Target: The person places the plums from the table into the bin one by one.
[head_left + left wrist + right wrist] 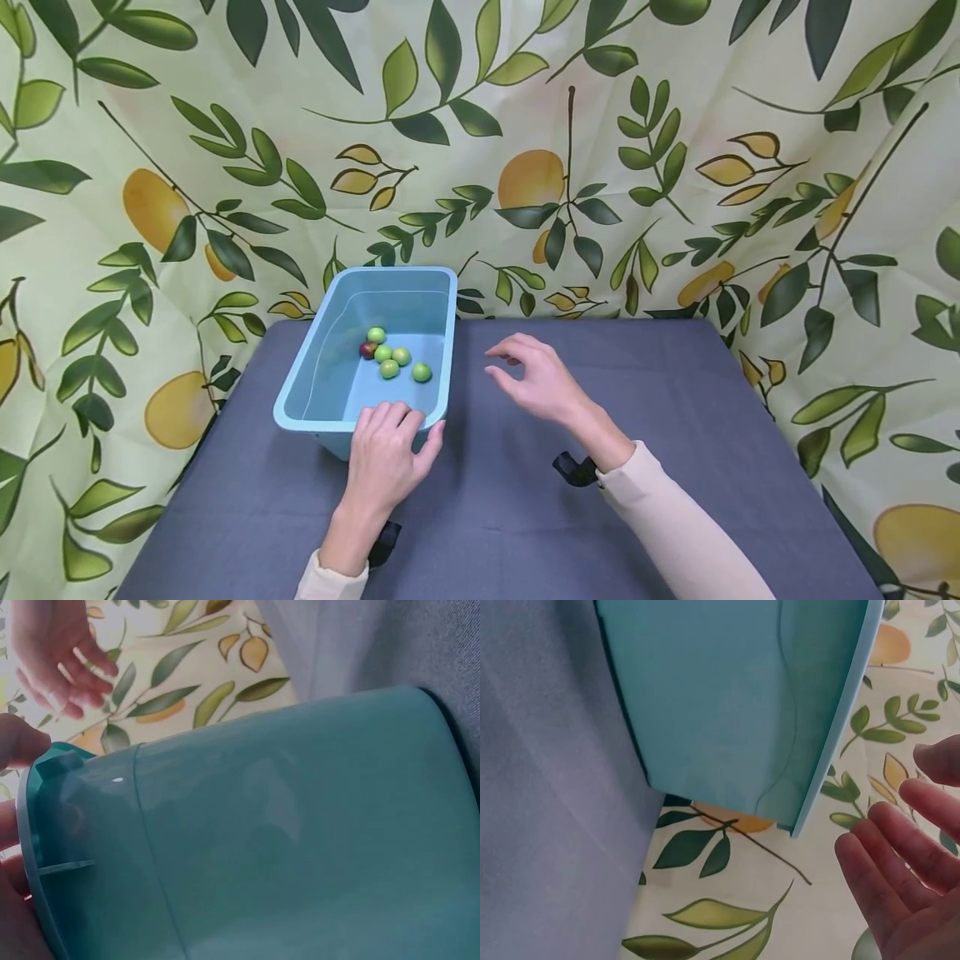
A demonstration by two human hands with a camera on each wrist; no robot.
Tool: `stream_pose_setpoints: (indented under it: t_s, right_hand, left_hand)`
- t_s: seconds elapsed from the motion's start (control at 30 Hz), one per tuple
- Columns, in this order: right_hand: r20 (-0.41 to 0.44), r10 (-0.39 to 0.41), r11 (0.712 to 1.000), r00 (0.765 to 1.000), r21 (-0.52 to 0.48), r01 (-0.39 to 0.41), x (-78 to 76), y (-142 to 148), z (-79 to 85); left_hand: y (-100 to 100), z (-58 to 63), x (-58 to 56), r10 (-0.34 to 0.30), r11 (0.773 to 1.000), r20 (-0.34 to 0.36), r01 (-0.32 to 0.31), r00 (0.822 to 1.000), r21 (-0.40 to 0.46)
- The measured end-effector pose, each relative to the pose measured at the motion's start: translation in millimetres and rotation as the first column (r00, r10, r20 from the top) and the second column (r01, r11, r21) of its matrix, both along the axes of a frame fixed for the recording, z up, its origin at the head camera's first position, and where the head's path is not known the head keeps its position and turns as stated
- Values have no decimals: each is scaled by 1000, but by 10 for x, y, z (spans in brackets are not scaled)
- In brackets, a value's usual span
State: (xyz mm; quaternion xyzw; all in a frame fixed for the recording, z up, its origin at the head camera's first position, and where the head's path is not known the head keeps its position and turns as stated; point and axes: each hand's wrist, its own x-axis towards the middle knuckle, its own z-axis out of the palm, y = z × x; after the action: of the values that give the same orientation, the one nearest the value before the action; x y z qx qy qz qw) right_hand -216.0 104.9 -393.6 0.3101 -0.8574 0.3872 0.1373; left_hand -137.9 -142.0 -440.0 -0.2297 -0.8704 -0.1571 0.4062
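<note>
A light blue plastic basin (pixel 442 367) stands on the left part of the table. Inside it lie several small round green fruits (pixel 422 372) and one dark red one (pixel 367 350), mostly bunched together. My left hand (pixel 385 458) holds the near rim, fingers bent over the edge and thumb at the right corner. In the left wrist view the basin's outer wall (pixel 285 825) fills much of the picture. To the right of the basin, my right hand (pixel 536 375) hovers over the table with its fingers loosely bent and apart, holding nothing.
A dark grey-blue cloth covers the table (pixel 637 375). Behind and at both sides hangs a cream curtain (pixel 465 167) printed with leaves and orange fruit. Black straps (pixel 576 469) sit at both wrists.
</note>
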Motion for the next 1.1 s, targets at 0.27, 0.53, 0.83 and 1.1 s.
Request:
stream_pose_setpoints:
  t_s: [0.27,0.53,0.83,1.1]
  right_hand:
    - [20,-43,999,999,33,42,40,175,-58]
    - [-13,-156,980,988,122,157,115,377,-164]
    - [-48,-254,943,966,212,258,200,611,-269]
    - [-86,-299,916,951,253,311,273,746,-331]
  left_hand:
    - [-28,-3,-35,1,1000,-4,-1,1000,15]
    - [-84,11,-67,1,1000,-7,-1,1000,12]
    - [-59,12,-22,14,1000,33,-14,999,2]
    - [116,42,55,-14,1000,-23,15,1000,20]
